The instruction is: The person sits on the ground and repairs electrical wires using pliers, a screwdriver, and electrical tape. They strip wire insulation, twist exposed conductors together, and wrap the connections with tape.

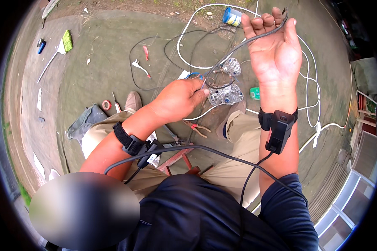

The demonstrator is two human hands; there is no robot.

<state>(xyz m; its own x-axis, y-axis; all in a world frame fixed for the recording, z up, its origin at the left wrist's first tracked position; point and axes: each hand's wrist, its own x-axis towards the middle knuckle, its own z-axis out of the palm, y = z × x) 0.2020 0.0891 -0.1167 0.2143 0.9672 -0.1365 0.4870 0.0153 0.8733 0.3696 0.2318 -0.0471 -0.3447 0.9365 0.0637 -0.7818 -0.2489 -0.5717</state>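
My right hand (276,58) is raised palm up at the far right. A black cable (255,38) runs across its fingers and is held by the thumb side, its end sticking up past the fingertips. The cable curves down toward my left hand (178,98), whose thumb and forefinger pinch the black cable by some thin wires. Blue wires (193,75) show just beyond those fingers. Close by lie a clear, faceted, lumpy piece (226,95) and a smaller rounded one (231,67); their kind cannot be told.
White cable (178,46) loops over the green ground sheet (109,50). Red-handled pliers (198,129) lie between my feet. A tape roll (107,104), white plug (136,63), blue tub (232,16) and green container (254,93) lie around. A broom (66,43) is far left.
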